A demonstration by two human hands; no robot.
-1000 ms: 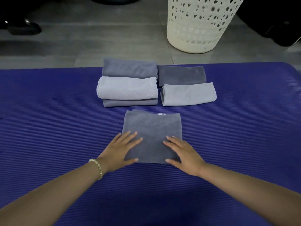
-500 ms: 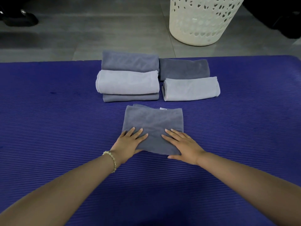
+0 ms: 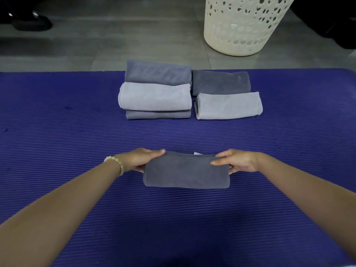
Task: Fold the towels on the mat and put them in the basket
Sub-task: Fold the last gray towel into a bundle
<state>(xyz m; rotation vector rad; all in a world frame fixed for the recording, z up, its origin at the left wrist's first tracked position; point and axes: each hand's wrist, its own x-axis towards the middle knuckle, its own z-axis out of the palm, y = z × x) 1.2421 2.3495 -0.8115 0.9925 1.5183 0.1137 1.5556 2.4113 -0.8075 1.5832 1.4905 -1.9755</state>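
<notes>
Head view shows the left hand (image 3: 139, 159) gripping the left end of a folded dark grey towel (image 3: 185, 173), thumb on top and fingers tucked beneath, while the right hand (image 3: 236, 160) grips the right end the same way. A beaded bracelet (image 3: 115, 163) circles the left wrist. The towel is a compact rectangle, its near edge close over the ribbed blue mat (image 3: 57, 141), with a small white tag (image 3: 197, 153) showing at its far edge. Farther along the mat sit folded towels in two groups: a left stack (image 3: 156, 93) of alternating dark and light grey pieces, and just beside it a dark towel (image 3: 220, 81) with a light grey towel (image 3: 229, 106) in front. Beyond the mat, on the grey tiled floor (image 3: 115, 45), stands a white perforated basket (image 3: 240, 26), well apart from the hands.
</notes>
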